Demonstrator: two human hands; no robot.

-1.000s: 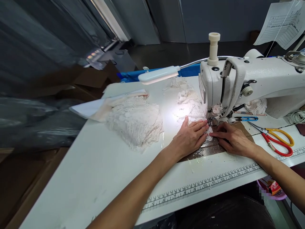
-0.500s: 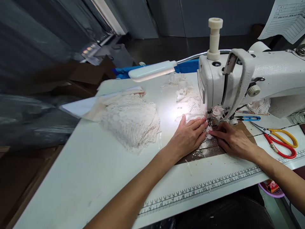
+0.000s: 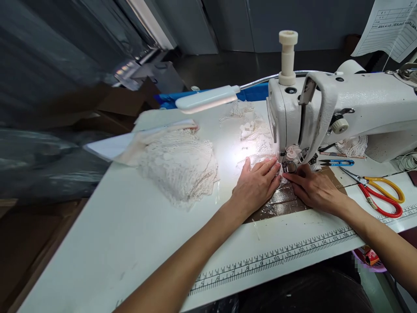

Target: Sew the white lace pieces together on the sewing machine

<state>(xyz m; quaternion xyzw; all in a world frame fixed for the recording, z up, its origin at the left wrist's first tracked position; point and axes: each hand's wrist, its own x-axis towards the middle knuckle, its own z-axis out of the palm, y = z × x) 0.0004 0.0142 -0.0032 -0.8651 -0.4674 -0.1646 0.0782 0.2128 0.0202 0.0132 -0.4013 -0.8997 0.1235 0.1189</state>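
A small piece of white openwork lace (image 3: 282,177) is lying on the white counter (image 3: 130,234), right at the metal presser foot (image 3: 289,167) of the white industrial sewing machine (image 3: 358,104). The left hand (image 3: 257,184) is laid flat on it, its grip spread, with the fingers side by side and pressed down. This seems meant to hold the thin fabric level and stop it from bunching at the needle. The right hand (image 3: 314,189) is placed just beside the left, with its fingers stretched towards the foot. Whether its grip is pinching the lace edge or only pressing on it cannot be told.

A glossy brown taped patch (image 3: 286,202) is seen under both hands, probably so that the fabric slides easily. The white gooseneck lamp (image 3: 206,98) is bent low over the counter, so its light is thrown on the needle area. A loose heap of white lace (image 3: 179,167) is kept to the left, near the left hand. Red-and-yellow-handled scissors (image 3: 381,195) and blue thread snips (image 3: 339,162) are set to the right, near the right hand. A printed ruler strip (image 3: 293,254) is fixed along the near edge of the counter.
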